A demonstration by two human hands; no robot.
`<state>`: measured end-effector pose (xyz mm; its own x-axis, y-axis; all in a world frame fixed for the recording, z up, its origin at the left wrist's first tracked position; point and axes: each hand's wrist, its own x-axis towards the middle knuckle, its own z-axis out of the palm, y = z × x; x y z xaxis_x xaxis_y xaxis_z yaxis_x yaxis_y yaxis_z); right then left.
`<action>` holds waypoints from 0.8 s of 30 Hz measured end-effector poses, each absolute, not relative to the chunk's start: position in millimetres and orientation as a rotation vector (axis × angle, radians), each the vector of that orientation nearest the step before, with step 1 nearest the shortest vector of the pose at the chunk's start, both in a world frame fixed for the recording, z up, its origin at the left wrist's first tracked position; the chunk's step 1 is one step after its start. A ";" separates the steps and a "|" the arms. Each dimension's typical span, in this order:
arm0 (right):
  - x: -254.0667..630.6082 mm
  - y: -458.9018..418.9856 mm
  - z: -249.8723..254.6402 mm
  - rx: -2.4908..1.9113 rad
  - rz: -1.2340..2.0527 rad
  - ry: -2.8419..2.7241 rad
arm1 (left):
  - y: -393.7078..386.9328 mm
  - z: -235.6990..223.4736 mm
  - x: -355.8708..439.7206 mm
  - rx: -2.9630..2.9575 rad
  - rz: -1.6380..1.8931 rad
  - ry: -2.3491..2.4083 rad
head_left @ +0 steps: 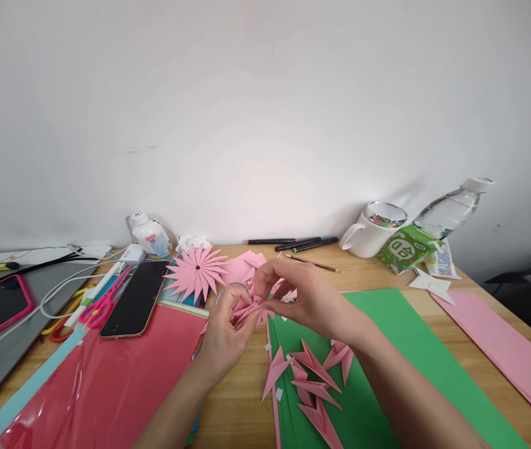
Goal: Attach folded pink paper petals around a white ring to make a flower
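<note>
Pink folded paper (245, 309), with narrow pleats meeting closely, is held up over the table between my two hands. My left hand (229, 327) pinches it from the left with thumb and fingers. From the right, my right hand (305, 296) curls over with thumb and fingertips pressed together on the same paper. The fingers cover much of it. Below the right hand, several loose pink folded paper pieces (313, 390) lie on green paper (387, 355). A finished-looking pink paper star (209, 271) with many points lies beyond my left hand.
Left of my hands are red paper in a clear sleeve (148, 368), a black phone (137, 299), pink scissors (106, 302) and a white bottle (151, 236). Markers (272, 241) lie by the wall. Right are a white mug (368, 234), a tilted water bottle (450, 209) and pink paper strips (503, 349).
</note>
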<state>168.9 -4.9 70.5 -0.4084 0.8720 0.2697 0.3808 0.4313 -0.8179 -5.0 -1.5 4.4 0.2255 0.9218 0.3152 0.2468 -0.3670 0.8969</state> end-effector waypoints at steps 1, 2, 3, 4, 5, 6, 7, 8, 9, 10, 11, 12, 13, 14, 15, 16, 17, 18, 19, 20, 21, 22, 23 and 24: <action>168.1 -5.3 70.1 -1.065 0.853 -2.008 | -1.6 4.1 -4.9 1.768 1.172 1.084; 167.2 -5.6 69.8 -1.079 0.821 -2.036 | -1.6 3.4 -4.9 1.773 1.177 1.079; 166.2 -5.9 69.7 -1.093 0.792 -2.059 | -1.5 2.5 -5.0 1.783 1.181 1.072; 165.1 -6.2 69.5 -1.103 0.769 -2.075 | -1.4 1.3 -5.2 1.795 1.186 1.069; 164.0 -6.4 69.5 -1.107 0.754 -2.086 | -1.2 0.1 -5.5 1.808 1.189 1.069; 162.9 -6.7 69.5 -1.107 0.747 -2.091 | -1.2 -1.1 -5.8 1.819 1.193 1.074; 161.9 -7.0 69.7 -1.106 0.743 -2.093 | -1.2 -2.1 -6.0 1.827 1.198 1.083; 161.2 -7.3 70.1 -1.108 0.740 -2.093 | -1.4 -3.0 -6.2 1.837 1.204 1.094; 160.8 -7.7 70.6 -1.110 0.739 -2.094 | -1.7 -3.5 -6.4 1.849 1.210 1.104; 160.7 -8.1 71.4 -1.109 0.741 -2.097 | -2.0 -3.7 -6.5 1.864 1.217 1.110; 161.0 -8.5 72.3 -1.105 0.748 -2.099 | -2.5 -3.7 -6.6 1.881 1.225 1.113; 161.6 -8.8 73.4 -1.097 0.761 -2.101 | -2.9 -3.4 -6.8 1.899 1.233 1.113; 162.5 -9.2 74.4 -1.086 0.776 -2.102 | -3.3 -3.0 -6.9 1.916 1.245 1.112; 163.5 -9.5 75.3 -1.073 0.791 -2.104 | -3.6 -2.4 -7.2 1.936 1.256 1.107; 164.5 -9.7 76.0 -1.063 0.802 -2.105 | -3.8 -1.8 -7.5 1.958 1.270 1.101; 165.5 -9.8 76.5 -1.057 0.807 -2.106 | -3.8 -1.1 -7.9 1.986 1.279 1.093; 166.3 -9.9 76.7 -1.053 0.803 -2.107 | -3.8 -0.5 -8.4 2.018 1.281 1.086; 167.0 -9.9 76.7 -1.051 0.792 -2.109 | -3.7 0.0 -9.0 2.052 1.281 1.084; 167.7 -9.9 76.6 -1.052 0.780 -2.111 | -3.4 0.4 -9.7 2.087 1.277 1.085; 168.3 -10.0 76.7 -1.051 0.774 -2.114 | -3.2 0.7 -10.4 2.121 1.274 1.086; 169.1 -10.1 76.9 -1.044 0.775 -2.113 | -2.9 0.7 -11.1 2.153 1.278 1.084; 170.1 -10.4 77.5 -1.035 0.786 -2.109 | -2.5 0.6 -11.8 2.188 1.286 1.076; 171.4 -10.7 78.5 -1.028 0.808 -2.102 | -2.2 0.3 -12.6 2.223 1.305 1.063; 173.0 -11.1 79.8 -1.018 0.834 -2.094 | -1.9 -0.3 -13.3 2.262 1.326 1.040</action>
